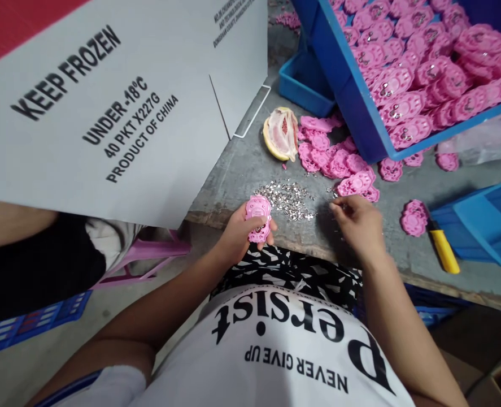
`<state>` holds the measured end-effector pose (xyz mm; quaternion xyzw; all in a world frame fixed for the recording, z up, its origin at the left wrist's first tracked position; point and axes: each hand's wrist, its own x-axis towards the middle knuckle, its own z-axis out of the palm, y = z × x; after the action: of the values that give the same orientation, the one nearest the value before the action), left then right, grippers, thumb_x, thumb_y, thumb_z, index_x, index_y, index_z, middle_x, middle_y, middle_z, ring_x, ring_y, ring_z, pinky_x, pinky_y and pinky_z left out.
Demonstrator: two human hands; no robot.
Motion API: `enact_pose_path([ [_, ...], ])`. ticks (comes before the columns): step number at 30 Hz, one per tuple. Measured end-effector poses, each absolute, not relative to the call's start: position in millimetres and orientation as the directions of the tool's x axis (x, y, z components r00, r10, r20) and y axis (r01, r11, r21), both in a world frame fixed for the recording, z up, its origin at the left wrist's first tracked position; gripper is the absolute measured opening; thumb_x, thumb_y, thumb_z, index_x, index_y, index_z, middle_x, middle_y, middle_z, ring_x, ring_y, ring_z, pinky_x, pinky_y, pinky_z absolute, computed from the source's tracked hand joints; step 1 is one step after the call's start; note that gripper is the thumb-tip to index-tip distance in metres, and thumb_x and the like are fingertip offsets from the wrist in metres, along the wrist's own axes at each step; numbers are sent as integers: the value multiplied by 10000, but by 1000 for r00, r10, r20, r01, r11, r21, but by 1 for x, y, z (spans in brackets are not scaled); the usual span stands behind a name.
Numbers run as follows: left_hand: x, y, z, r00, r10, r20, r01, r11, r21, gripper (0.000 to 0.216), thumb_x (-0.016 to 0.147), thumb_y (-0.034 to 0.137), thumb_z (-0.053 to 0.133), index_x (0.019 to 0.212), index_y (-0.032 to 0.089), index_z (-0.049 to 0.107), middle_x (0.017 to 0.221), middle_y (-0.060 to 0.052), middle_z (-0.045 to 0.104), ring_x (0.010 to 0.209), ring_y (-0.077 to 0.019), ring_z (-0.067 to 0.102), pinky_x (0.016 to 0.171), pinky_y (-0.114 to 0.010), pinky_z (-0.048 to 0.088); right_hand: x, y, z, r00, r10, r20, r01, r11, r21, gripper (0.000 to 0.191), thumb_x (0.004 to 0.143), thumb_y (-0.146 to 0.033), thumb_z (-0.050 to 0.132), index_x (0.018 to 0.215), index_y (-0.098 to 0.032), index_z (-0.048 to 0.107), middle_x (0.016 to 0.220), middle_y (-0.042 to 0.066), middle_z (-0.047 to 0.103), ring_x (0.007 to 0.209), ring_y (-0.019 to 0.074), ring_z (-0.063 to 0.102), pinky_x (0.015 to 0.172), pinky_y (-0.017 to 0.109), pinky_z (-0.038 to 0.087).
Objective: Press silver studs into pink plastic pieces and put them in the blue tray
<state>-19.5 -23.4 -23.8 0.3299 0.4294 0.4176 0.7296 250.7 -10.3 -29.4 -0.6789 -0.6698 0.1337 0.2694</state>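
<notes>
Thumb (256, 223) laid across it, left hand (238, 234) holds 1 pink piece (258, 207).

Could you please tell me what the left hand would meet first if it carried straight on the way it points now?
Probably the metal bits on the table, just beyond the left hand and its pink piece; the hand's height is unclear, so it might pass above them.

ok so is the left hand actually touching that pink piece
Touching. The head view shows the left hand holding the pink piece, its thumb laid across the front and other fingertips showing past the edge.
</notes>
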Motion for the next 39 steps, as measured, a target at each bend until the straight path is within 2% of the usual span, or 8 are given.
enact_pose_path([
  [3, -20, -23, -23, 272, 895, -354, -319, 431, 844, 375, 745, 318, 732, 978, 182, 473, 731, -9, 701, 474, -150, 633, 341, -205, 404, 282, -31, -27, 161, 973, 165, 928, -92, -362, 256, 886, -363, 591, 979, -174, 737, 932, 142, 709, 882, 308, 607, 802, 435, 472],
  [6, -18, -24, -22, 283, 896, -342, -313, 424, 850, 361, 750, 314, 725, 974, 181, 476, 734, -9, 701, 476, -152, 634, 342, -208, 404, 297, -42, -28, 166, 978, 126, 979, -148, -139, 315, 883, -331, 592, 1061, -128, 755, 1018, 195, 707, 933, 345, 598, 811, 452, 465],
  [10, -12, -24, -21, 290, 900, -325, -310, 409, 858, 341, 759, 308, 714, 970, 183, 477, 739, -10, 702, 476, -153, 636, 343, -211, 406, 294, -44, -33, 162, 982, 100, 985, -155, -71, 274, 903, -267, 545, 983, -133, 770, 973, 181, 713, 889, 321, 596, 785, 424, 458],
  [19, -2, -29, -19, 341, 872, -353, -292, 455, 841, 362, 757, 303, 715, 993, 190, 465, 742, -11, 704, 479, -148, 636, 349, -198, 398, 297, -45, -31, 283, 932, 228, 939, -221, -262, 348, 928, -418, 523, 868, -170, 760, 921, 158, 739, 845, 296, 624, 719, 384, 424],
  [22, 3, -30, -19, 357, 866, -351, -292, 460, 838, 385, 746, 321, 723, 998, 192, 462, 745, -12, 706, 480, -154, 638, 343, -201, 397, 302, -46, -30, 348, 920, 181, 883, -257, -393, 341, 895, -466, 560, 890, -189, 758, 899, 129, 752, 776, 265, 630, 700, 368, 422],
  [28, 13, -30, -17, 388, 852, -352, -274, 472, 838, 368, 750, 326, 723, 982, 190, 472, 753, -9, 701, 481, -152, 640, 339, -203, 391, 308, -44, -34, 474, 880, 28, 691, -352, -631, 344, 788, -528, 666, 852, -200, 746, 682, 42, 696, 586, 193, 556, 600, 329, 393],
  [35, 24, -32, -15, 433, 833, -346, -264, 484, 835, 345, 759, 334, 723, 964, 188, 486, 755, -9, 695, 488, -144, 640, 350, -203, 400, 307, -42, -32, 485, 872, 65, 574, -261, -776, 285, 735, -478, 719, 768, -195, 713, 614, 2, 648, 524, 145, 497, 517, 295, 368],
  [39, 35, -33, -14, 459, 812, -360, -240, 503, 830, 308, 768, 307, 697, 957, 189, 483, 756, -11, 695, 488, -144, 640, 352, -205, 389, 298, -42, -31, 456, 890, 31, 399, -173, -900, 298, 678, -459, 804, 743, -204, 664, 740, 16, 702, 648, 162, 593, 622, 304, 466],
])
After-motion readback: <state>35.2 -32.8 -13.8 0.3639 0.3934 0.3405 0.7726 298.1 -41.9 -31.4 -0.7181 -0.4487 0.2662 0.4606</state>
